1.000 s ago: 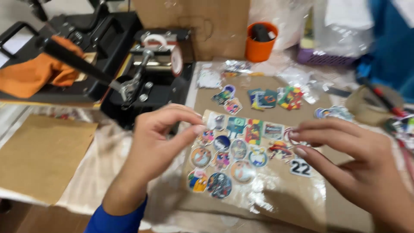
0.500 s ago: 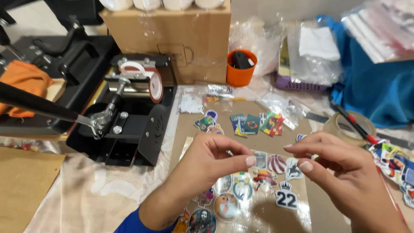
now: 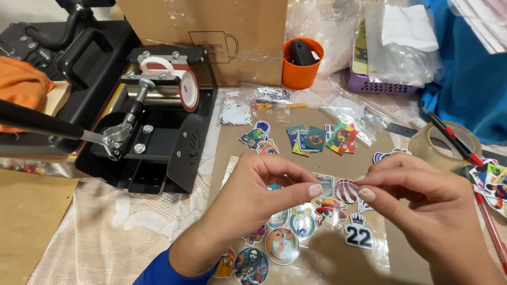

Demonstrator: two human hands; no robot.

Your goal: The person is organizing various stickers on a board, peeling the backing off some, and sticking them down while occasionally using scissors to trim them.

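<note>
My left hand (image 3: 253, 195) and my right hand (image 3: 422, 206) meet fingertip to fingertip over a brown cardboard sheet (image 3: 232, 142). Each pinches thumb and forefinger at the top edge of a clear plastic sleeve (image 3: 296, 232) that lies flat and holds several colourful round and shaped stickers. The film between the fingertips is barely visible. Loose stickers (image 3: 317, 138) lie in a row on the cardboard just beyond my hands.
A black mug heat press (image 3: 158, 121) stands at the left, beside a flat press with an orange cloth (image 3: 21, 84). Behind are a cardboard box (image 3: 211, 31), an orange cup (image 3: 301, 66) and a purple basket (image 3: 380, 84). A tape roll (image 3: 443, 145) and red pen (image 3: 491, 227) lie right.
My hands came together from the sleeve's two sides to its top edge. The view shifted right and closer, so the presses sit further left.
</note>
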